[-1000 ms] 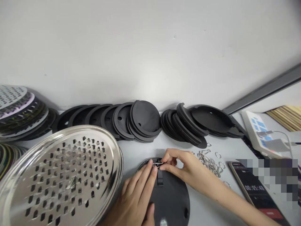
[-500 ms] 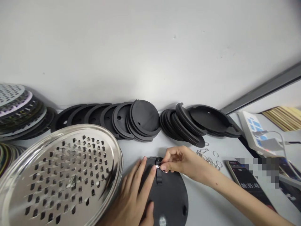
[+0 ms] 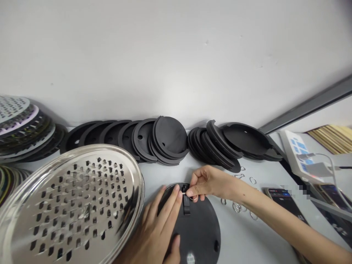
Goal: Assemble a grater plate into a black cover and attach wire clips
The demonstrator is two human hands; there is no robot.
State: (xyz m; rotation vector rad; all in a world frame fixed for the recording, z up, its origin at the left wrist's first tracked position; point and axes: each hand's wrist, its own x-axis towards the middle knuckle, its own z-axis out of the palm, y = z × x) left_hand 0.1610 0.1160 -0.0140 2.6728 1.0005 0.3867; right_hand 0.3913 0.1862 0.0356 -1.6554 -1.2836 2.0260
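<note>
A round black disc [image 3: 202, 229] lies in front of me, with a short black strap [image 3: 187, 206] near its far edge. My left hand [image 3: 161, 225] rests on the disc's left side, fingers stretched out. Its index fingertip touches a small silver wire clip [image 3: 184, 193] at the strap's far end. Thumb and index finger of my right hand [image 3: 207, 183] pinch that clip; a thin ring [image 3: 194, 198] hangs by these fingers. Whether the clip passes through the strap is hidden by the fingertips. More metal rings and clips [image 3: 236, 207] lie scattered beyond and below my right forearm.
A large round steel grater plate [image 3: 82, 198] stands at the left. Black round covers [image 3: 170, 135] lean along the wall, with more black covers [image 3: 244, 139] to their right. A phone [image 3: 286, 205], a white power strip [image 3: 297, 154] and stacked patterned discs [image 3: 19, 124] flank the sides.
My right hand has turned its grip and drawn slightly back, and the clip now shows less between the fingertips. The forearm has swung over the metal rings. My left hand stays on the disc.
</note>
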